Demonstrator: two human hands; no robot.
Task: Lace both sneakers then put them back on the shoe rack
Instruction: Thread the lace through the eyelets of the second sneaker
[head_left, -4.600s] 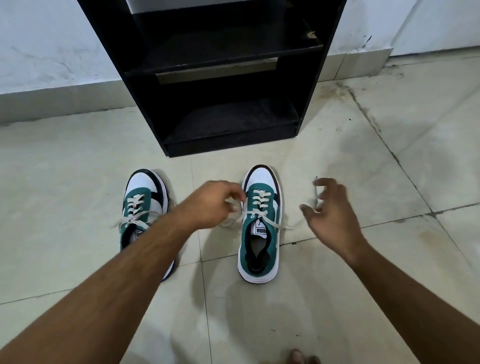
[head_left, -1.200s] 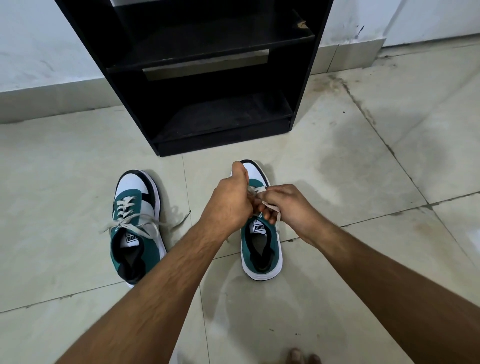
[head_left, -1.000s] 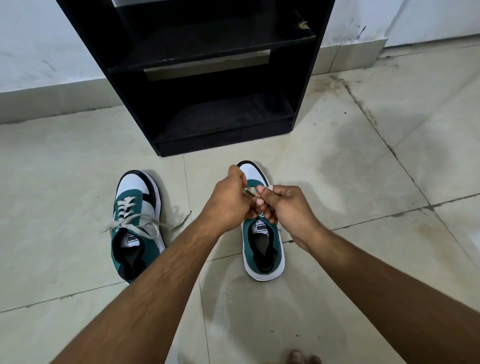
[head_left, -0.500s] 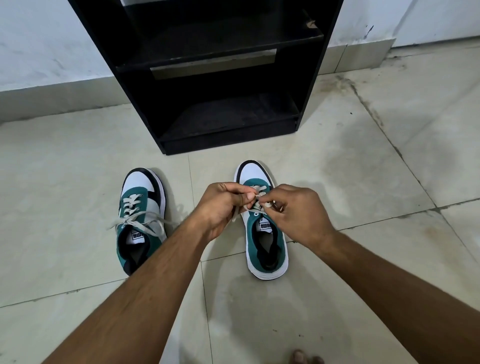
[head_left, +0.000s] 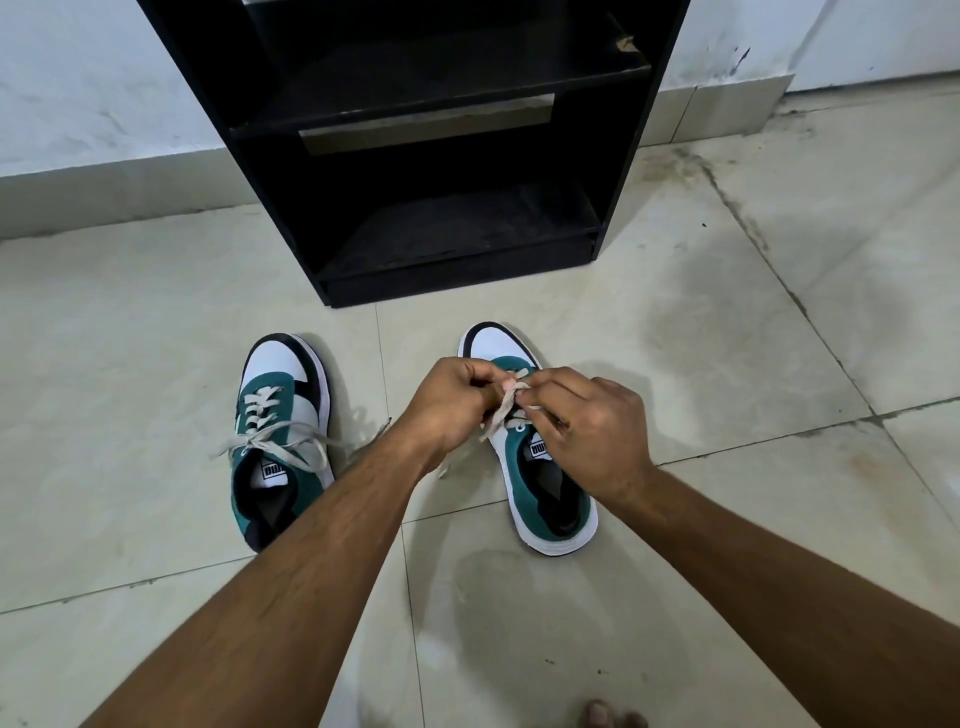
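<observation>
2 sneakers: both stand on the tiled floor (head_left: 675, 364), toes toward the shoe rack (head_left: 447, 156), well apart from each other.
Left sneaker (head_left: 280, 441): laced up the front, with its lace ends crossed near the tongue and lying loose to either side; whether a knot holds them cannot be told.
Left hand (head_left: 447, 405): closed in a pinch on the lace (head_left: 501, 410) of the right sneaker, thumb and forefinger meeting just over the eyelets.
Lace: 1 flat strand runs up from the eyelets to the pinched fingers of both hands; a slack tail drops past the left wrist toward the floor.
Right sneaker (head_left: 545, 499): flat on the floor under both hands, tongue and heel in view, toe partly hidden.
Right hand (head_left: 592, 431): curled shut on the same lace, knuckles up, fingertips touching those of the left hand.
Change: 4.6 s ago the hands were spread wide, each drawing 1 lace end out sideways; since about 1 s ago they have met over the eyelets and stayed there, working close.
Meaning: the lacing on this shoe looks finished, and the step in hand appears to be the tying of its knot.
Shoe rack: black, its 2 visible shelves bare, just beyond the toes.
Left to do: finish this knot, check the left sneaker's ends, then lift both shoes onto a shelf.
</observation>
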